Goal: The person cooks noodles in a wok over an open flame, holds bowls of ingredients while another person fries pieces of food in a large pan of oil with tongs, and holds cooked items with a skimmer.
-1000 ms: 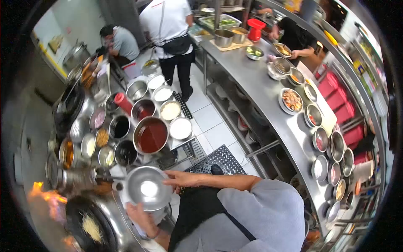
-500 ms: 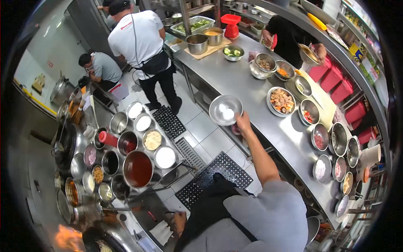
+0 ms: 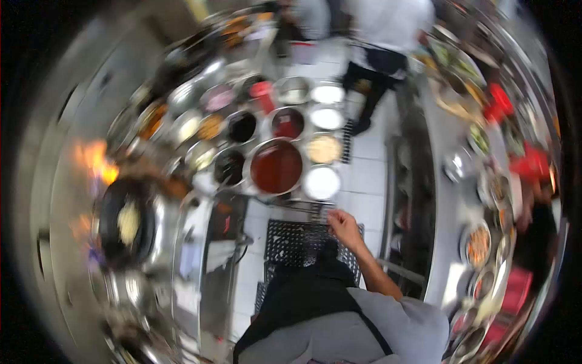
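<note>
My right hand (image 3: pixel 344 229) hangs over the aisle, in front of the containers on the ingredient stand. Its fingers look loosely curled together, somewhat blurred, and I see nothing in them. Nearest to it are a round container of white contents (image 3: pixel 322 183) and a large pot of red-brown sauce (image 3: pixel 276 167). A metal bowl (image 3: pixel 459 164) rests on the steel counter to the right. My left hand is out of view. On the stove at the left sits a black wok (image 3: pixel 115 242) with pale food (image 3: pixel 128 223) inside.
Flames (image 3: pixel 97 162) rise beside the wok. A perforated black mat (image 3: pixel 297 242) covers the floor at my feet. A person in a white shirt (image 3: pixel 391 24) stands at the far end of the aisle. Several bowls of ingredients, one with chopped pieces (image 3: pixel 478 246), line the steel counter (image 3: pixel 445 242).
The view has swung left toward the stove. My right hand has let go of the metal bowl, which now rests on the counter. My left hand has gone out of view.
</note>
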A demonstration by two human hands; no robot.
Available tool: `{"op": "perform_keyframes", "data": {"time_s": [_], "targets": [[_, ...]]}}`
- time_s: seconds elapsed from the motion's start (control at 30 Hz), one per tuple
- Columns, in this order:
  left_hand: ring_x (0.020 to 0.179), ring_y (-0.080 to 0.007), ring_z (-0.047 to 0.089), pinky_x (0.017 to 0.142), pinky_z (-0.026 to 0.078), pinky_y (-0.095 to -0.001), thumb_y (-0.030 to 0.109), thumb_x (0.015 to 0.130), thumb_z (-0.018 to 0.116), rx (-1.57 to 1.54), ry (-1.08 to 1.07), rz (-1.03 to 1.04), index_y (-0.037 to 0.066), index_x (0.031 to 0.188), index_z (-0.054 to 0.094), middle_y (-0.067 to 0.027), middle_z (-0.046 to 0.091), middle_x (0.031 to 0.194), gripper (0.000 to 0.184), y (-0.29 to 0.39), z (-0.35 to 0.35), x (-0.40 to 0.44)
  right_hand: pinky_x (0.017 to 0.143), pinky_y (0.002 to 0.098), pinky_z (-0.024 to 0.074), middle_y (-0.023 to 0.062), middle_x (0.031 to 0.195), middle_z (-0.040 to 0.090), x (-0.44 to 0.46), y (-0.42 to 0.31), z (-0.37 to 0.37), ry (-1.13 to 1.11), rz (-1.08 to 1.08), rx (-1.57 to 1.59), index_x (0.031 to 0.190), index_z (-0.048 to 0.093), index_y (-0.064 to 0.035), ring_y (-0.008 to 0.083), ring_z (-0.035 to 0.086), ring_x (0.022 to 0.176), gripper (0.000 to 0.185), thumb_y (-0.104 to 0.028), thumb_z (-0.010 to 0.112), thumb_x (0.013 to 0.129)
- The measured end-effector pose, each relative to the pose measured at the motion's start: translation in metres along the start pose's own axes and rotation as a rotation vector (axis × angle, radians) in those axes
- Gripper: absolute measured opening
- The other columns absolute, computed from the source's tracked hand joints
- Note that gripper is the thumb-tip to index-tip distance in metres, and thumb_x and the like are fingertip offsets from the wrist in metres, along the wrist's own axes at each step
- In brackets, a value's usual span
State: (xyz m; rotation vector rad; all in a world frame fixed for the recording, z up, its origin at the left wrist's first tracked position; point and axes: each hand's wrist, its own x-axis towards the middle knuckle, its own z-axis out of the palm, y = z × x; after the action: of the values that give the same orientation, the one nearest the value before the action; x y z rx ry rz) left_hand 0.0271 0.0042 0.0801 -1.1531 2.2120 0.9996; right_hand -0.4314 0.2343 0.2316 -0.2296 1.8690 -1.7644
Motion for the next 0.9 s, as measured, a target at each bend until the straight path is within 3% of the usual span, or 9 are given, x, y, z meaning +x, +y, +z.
{"op": "perform_keyframes", "data": {"time_s": [0.1,0.23,0.33,0.5,0.57,0.63,0.7,0.77,0.9], "targets": [[0.065,-0.0304,0.065,0.061,0.051,-0.0454,0.028,0.078,0.063,-0.022,0.089,-0.005,0.01,0.076,0.069,-0.0119,0.066,0.07,0.019,-0.022,0.043,-0.023,0.054,0.0253,0.0453,0.0007,0.079,0.062,0.01,-0.018,0.082,-0.258,-0.224,-0.263,0.11,0.064,0.0026,0.0081,0.057,0.063,0.023,-0.014,0.06,0.094],[0.065,-0.0325,0.065,0.061,0.051,-0.0474,0.029,0.075,0.063,0.131,0.26,0.047,0.012,0.073,0.07,-0.0123,0.067,0.069,0.019,-0.047,0.079,-0.01,0.068,0.0376,0.0506,0.0168,0.087,0.065,0.045,-0.047,0.173,-0.288,-0.841,-0.572,0.112,0.064,0.0012,0.0285,0.064,0.075,0.027,-0.003,0.061,0.085],[0.069,-0.0346,0.066,0.062,0.051,-0.0486,0.03,0.072,0.065,-0.005,0.577,0.154,0.013,0.07,0.071,-0.0127,0.068,0.072,0.018,-0.091,0.126,0.016,0.081,0.0415,0.0506,0.0265,0.102,0.064,0.089,-0.023,0.23,-0.319,-0.81,-0.879,0.113,0.063,0.001,0.0395,0.064,0.094,0.032,-0.002,0.06,0.081],[0.07,-0.0273,0.07,0.062,0.053,-0.0429,0.023,0.081,0.06,0.238,0.406,-0.039,0.014,0.065,0.071,-0.0115,0.071,0.076,0.022,-0.112,0.144,-0.01,0.082,0.0457,0.0488,0.0301,0.1,0.063,0.143,-0.014,0.33,-0.414,-0.598,-0.835,0.118,0.059,0.0028,0.0413,0.063,0.087,0.033,-0.006,0.049,0.087],[0.065,-0.023,0.069,0.052,0.053,-0.0409,0.026,0.091,0.053,-1.127,0.103,-0.274,0.013,0.082,0.07,-0.0089,0.071,0.079,0.023,-0.139,0.18,-0.013,0.061,0.0369,0.048,0.0143,0.088,0.057,0.144,-0.031,0.364,-0.397,-0.127,-0.482,0.132,0.048,-0.0024,0.0259,0.06,0.073,0.042,-0.008,0.045,0.09],[0.06,-0.0187,0.068,0.043,0.054,-0.0386,0.024,0.099,0.045,-1.864,0.071,-0.777,0.01,0.098,0.065,-0.008,0.07,0.085,0.025,-0.149,0.189,-0.021,0.049,0.0327,0.0456,0.0051,0.076,0.053,0.137,-0.048,0.392,-0.294,0.237,-0.296,0.135,0.048,-0.0049,0.0161,0.056,0.064,0.043,-0.012,0.044,0.093],[0.059,-0.0182,0.067,0.043,0.055,-0.035,0.017,0.1,0.041,-1.368,0.108,-0.845,0.007,0.093,0.065,-0.0081,0.069,0.084,0.027,-0.137,0.169,-0.036,0.057,0.0382,0.0492,0.0074,0.078,0.059,0.159,-0.039,0.4,-0.361,0.159,-0.509,0.13,0.054,-0.0026,0.0196,0.059,0.069,0.038,-0.02,0.051,0.095],[0.059,-0.0181,0.068,0.043,0.055,-0.0333,0.015,0.1,0.04,-1.517,0.206,-0.919,0.006,0.093,0.064,-0.0076,0.069,0.082,0.027,-0.134,0.153,-0.051,0.079,0.0355,0.0487,0.0168,0.101,0.069,0.137,-0.043,0.399,-0.333,-0.398,-0.656,0.128,0.053,0.0036,0.0242,0.063,0.087,0.046,-0.027,0.062,0.094],[0.059,-0.0178,0.067,0.043,0.055,-0.0323,0.014,0.1,0.04,-1.621,0.268,-0.93,0.005,0.092,0.065,-0.0076,0.069,0.08,0.028,-0.14,0.138,-0.059,0.098,0.0327,0.0415,0.0229,0.125,0.06,0.114,-0.078,0.379,-0.394,-0.65,-0.767,0.139,0.042,0.0076,0.0234,0.057,0.113,0.051,-0.017,0.057,0.097]]}}
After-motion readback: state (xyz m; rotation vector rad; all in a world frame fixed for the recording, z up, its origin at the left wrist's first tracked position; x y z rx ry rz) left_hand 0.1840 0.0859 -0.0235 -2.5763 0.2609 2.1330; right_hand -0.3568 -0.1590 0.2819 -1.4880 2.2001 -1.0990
